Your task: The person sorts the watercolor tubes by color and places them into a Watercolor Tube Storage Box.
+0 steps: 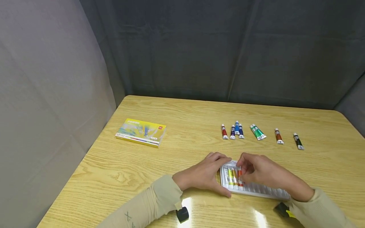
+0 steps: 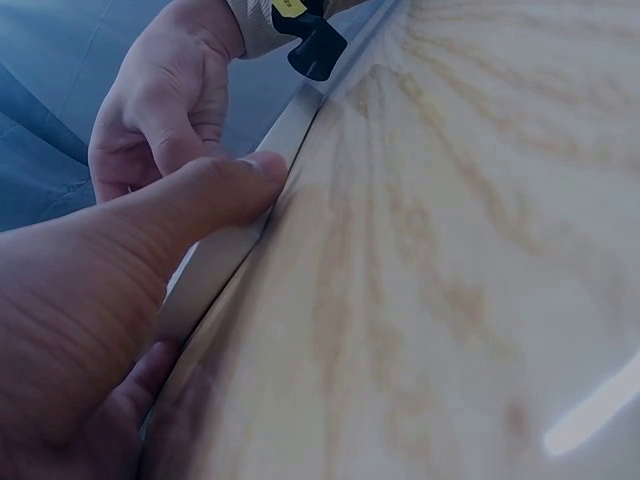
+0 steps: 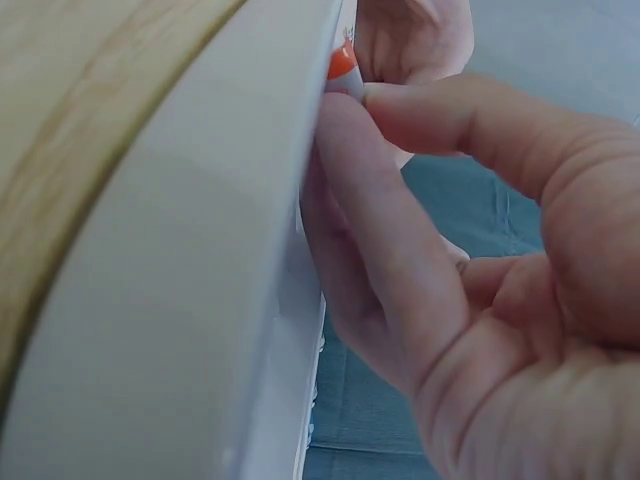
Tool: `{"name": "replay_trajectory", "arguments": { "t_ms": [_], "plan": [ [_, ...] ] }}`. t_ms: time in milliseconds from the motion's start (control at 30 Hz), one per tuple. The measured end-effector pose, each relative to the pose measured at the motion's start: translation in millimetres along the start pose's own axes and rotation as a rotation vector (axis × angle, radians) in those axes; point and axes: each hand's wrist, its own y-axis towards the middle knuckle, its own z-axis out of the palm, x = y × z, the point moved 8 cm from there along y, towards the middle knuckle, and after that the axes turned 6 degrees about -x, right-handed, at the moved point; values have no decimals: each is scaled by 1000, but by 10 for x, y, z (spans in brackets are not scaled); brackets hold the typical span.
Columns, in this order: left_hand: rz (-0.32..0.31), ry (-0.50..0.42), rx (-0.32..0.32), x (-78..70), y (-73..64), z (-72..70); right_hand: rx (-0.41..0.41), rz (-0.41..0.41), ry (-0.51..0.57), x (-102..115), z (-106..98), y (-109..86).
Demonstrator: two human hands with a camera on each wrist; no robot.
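Note:
A white slotted plastic tray point(image 1: 256, 189) lies on the table in front of me. My left hand point(image 1: 203, 174) holds its left end, thumb on the near edge and fingers at the far corner; in the left wrist view the thumb point(image 2: 235, 185) presses on the tray's side wall. A yellow paint tube point(image 1: 230, 179) and an ochre paint tube point(image 1: 235, 179) lie in the leftmost slots. Beside them, my right hand point(image 1: 260, 171) pinches an orange-red paint tube point(image 1: 240, 183) in the tray. Between thumb and forefinger, its white and orange end point(image 3: 343, 70) shows in the right wrist view.
Behind the tray lie loose tubes: a red one point(image 1: 224, 131), a purple one point(image 1: 233, 132), two blue ones point(image 1: 237, 127), two green ones point(image 1: 258, 132), a brown one point(image 1: 278, 136) and a black one point(image 1: 298, 141). A yellow paint box point(image 1: 141, 132) lies at the left.

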Motion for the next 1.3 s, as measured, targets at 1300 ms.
{"name": "replay_trajectory", "arguments": {
  "t_ms": [1300],
  "plan": [
    [-10, 0, 6, -8, -4, 3, -100, 68, -144, 49, -17, 4]
  ]
}}
